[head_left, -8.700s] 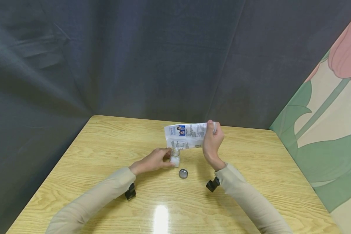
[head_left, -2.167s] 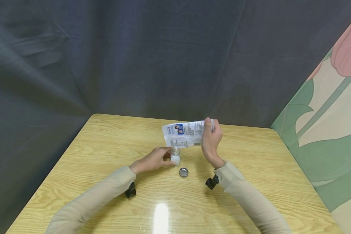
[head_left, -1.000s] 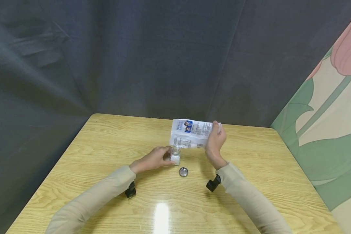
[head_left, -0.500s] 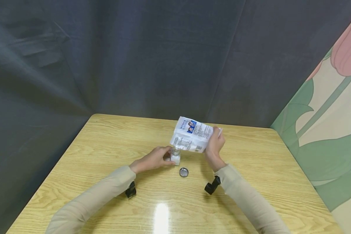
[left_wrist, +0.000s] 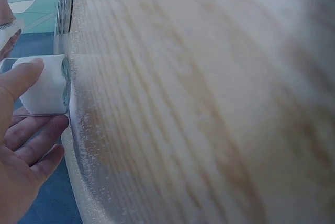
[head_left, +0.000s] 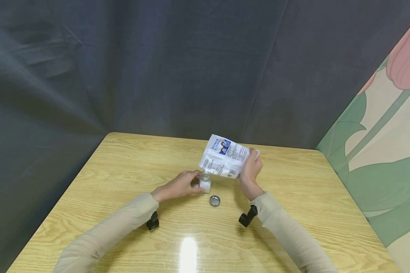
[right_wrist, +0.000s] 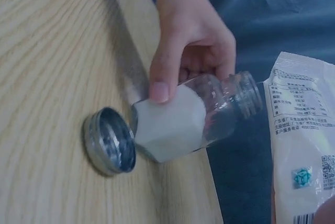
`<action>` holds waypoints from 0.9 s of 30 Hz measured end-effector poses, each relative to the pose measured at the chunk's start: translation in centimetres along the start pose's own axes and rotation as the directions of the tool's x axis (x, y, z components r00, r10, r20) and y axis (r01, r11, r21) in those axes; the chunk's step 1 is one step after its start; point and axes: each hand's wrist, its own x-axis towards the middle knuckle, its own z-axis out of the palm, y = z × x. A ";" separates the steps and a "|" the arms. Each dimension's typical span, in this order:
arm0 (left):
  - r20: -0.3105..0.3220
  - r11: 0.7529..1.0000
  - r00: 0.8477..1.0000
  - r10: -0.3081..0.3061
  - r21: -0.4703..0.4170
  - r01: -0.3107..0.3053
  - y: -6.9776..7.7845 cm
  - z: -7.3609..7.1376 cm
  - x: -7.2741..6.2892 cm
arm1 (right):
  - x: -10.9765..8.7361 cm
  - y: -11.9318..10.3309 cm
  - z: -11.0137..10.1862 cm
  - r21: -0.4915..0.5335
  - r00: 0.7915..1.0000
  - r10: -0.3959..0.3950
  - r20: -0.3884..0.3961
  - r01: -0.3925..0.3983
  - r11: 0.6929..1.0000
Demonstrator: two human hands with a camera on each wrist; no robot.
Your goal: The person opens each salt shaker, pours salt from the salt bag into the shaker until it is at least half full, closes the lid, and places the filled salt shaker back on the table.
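Observation:
A small clear glass jar stands upright, a little over half full of white matter that looks like salt. My left hand grips its side low down, thumb in front and fingers behind; the right wrist view shows the open threaded mouth of the jar. My right hand holds a white printed bag by its right end. The lower left corner of the bag hangs at the jar's mouth; whether they touch I cannot tell. A metal lid lies hollow side up in front of the jar.
The wooden table has fine white grains scattered near the jar in the left wrist view. A dark curtain hangs behind the table. On the right is a tulip-patterned panel.
The bag has moved right and tilted, its left end raised, compared with 2.2 seconds ago. Over the last half second it has barely moved. The jar, left hand and lid stay put.

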 end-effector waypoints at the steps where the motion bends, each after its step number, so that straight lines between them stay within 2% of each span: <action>1: 0.004 1.000 1.000 -0.001 0.000 0.001 0.1 -0.1 0.0 | 0.0 -0.1 0.0 0.005 1.000 0.012 0.001 -0.012 1.000; 8: 0.037 1.000 0.999 0.017 -0.013 -0.017 0.0 -0.4 -0.1 | 0.0 -0.4 -0.6 0.007 0.991 0.130 -0.012 -0.130 0.991; 11: 0.040 1.000 0.999 0.015 0.006 -0.016 0.1 -0.7 -0.2 | 0.0 -0.2 -0.9 0.002 0.985 0.172 -0.025 -0.172 0.985; 19: 0.029 0.996 0.999 -0.037 -0.075 0.039 0.9 -2.5 -0.2 | 0.1 0.2 -1.1 0.007 0.973 0.226 -0.048 -0.225 0.974; 27: -0.030 0.997 0.999 0.025 -0.066 -0.027 1.2 -3.3 0.0 | 0.1 0.6 -1.0 0.075 0.953 0.297 -0.049 -0.293 0.953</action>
